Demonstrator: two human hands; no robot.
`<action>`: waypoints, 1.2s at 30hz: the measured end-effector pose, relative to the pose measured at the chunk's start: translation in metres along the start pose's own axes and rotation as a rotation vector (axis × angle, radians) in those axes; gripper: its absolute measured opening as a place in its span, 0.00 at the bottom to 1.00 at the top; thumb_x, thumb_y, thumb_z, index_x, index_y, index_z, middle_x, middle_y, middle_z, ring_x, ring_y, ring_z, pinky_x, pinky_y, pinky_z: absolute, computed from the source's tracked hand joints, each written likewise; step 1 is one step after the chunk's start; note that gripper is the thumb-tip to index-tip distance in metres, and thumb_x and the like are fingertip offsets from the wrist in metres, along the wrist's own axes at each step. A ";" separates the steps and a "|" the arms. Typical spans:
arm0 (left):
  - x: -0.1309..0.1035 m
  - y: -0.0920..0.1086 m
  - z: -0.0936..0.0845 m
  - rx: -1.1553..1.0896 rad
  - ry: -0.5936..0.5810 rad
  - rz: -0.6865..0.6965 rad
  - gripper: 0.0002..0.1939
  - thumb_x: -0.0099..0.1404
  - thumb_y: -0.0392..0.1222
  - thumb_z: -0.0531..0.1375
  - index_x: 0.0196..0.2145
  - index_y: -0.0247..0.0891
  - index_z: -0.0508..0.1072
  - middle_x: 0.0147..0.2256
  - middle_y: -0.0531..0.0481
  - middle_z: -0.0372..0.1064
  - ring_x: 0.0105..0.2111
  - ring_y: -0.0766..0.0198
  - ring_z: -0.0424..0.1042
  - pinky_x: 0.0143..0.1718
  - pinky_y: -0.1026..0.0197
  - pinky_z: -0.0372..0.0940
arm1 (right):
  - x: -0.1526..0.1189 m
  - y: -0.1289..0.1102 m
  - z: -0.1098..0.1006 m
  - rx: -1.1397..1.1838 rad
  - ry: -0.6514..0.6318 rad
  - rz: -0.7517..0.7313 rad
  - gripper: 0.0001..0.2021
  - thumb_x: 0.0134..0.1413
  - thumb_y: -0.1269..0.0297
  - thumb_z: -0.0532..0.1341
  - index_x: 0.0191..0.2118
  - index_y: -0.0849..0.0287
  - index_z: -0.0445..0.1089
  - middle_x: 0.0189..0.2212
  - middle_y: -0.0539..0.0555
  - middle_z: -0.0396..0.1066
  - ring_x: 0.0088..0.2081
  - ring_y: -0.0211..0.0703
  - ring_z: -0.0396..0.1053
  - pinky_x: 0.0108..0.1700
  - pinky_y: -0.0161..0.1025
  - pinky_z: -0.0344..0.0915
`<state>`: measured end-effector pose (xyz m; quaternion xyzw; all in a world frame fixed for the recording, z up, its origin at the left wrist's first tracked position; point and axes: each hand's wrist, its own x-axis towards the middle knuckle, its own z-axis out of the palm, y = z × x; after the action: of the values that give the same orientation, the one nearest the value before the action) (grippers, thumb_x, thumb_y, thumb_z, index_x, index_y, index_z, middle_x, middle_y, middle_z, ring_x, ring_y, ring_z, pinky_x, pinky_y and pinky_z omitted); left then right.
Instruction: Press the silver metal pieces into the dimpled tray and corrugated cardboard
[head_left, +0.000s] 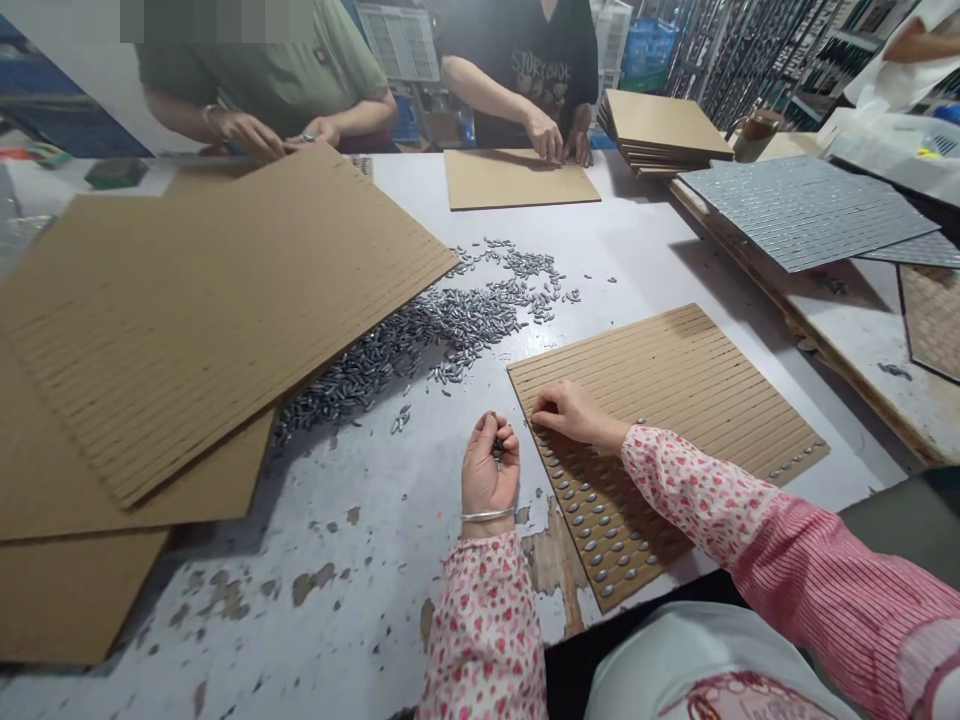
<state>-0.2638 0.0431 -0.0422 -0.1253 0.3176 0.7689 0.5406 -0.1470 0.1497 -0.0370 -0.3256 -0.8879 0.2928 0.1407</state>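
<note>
My left hand [490, 465], with a bracelet at the wrist, is curled around a few small dark grey metal pieces, palm up, just left of the slotted cardboard sheet [675, 370]. On the sheet's left edge, my right hand [570, 412] is pinched at one of the slots; whatever lies between its fingertips is hidden. Rows of shiny oval pieces [600, 520] are set in the part of the sheet nearest me, and a short row sits at its right corner. Beyond my left hand spreads a pile of loose grey pieces [390, 345].
Large cardboard sheets [225, 300] overlap at the left, partly covering the pile. Two people work across the white table [330, 600], one at a cardboard sheet [517, 180]. A cardboard stack [667, 125] and silvery filled sheets [810, 205] lie at the right.
</note>
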 end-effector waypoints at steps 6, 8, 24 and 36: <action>0.000 0.000 0.000 -0.006 -0.012 -0.004 0.03 0.59 0.29 0.58 0.32 0.31 0.72 0.28 0.50 0.66 0.23 0.76 0.63 0.21 0.76 0.59 | 0.000 0.000 0.002 -0.130 0.010 0.026 0.07 0.53 0.65 0.60 0.29 0.62 0.72 0.28 0.53 0.71 0.33 0.38 0.63 0.38 0.35 0.54; 0.000 -0.001 -0.001 0.001 -0.020 -0.002 0.03 0.59 0.29 0.58 0.32 0.31 0.72 0.28 0.50 0.66 0.23 0.76 0.63 0.21 0.76 0.59 | -0.001 0.001 0.002 -0.131 0.009 0.031 0.06 0.52 0.65 0.60 0.29 0.61 0.72 0.28 0.53 0.71 0.34 0.39 0.63 0.40 0.36 0.54; -0.004 -0.008 0.000 0.128 -0.112 -0.038 0.07 0.52 0.32 0.65 0.30 0.31 0.71 0.26 0.52 0.65 0.20 0.78 0.60 0.15 0.78 0.53 | -0.003 -0.017 0.003 0.432 0.121 -0.032 0.07 0.50 0.64 0.61 0.34 0.61 0.71 0.29 0.50 0.69 0.30 0.35 0.63 0.33 0.32 0.58; -0.005 0.002 0.003 0.104 -0.018 0.016 0.10 0.61 0.28 0.52 0.37 0.32 0.71 0.28 0.49 0.66 0.22 0.76 0.64 0.20 0.75 0.61 | 0.015 0.010 -0.007 0.472 0.026 0.102 0.07 0.52 0.70 0.56 0.35 0.62 0.71 0.27 0.49 0.69 0.29 0.33 0.63 0.34 0.31 0.59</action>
<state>-0.2628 0.0407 -0.0362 -0.0878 0.3533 0.7566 0.5432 -0.1506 0.1684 -0.0365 -0.3320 -0.7754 0.4947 0.2092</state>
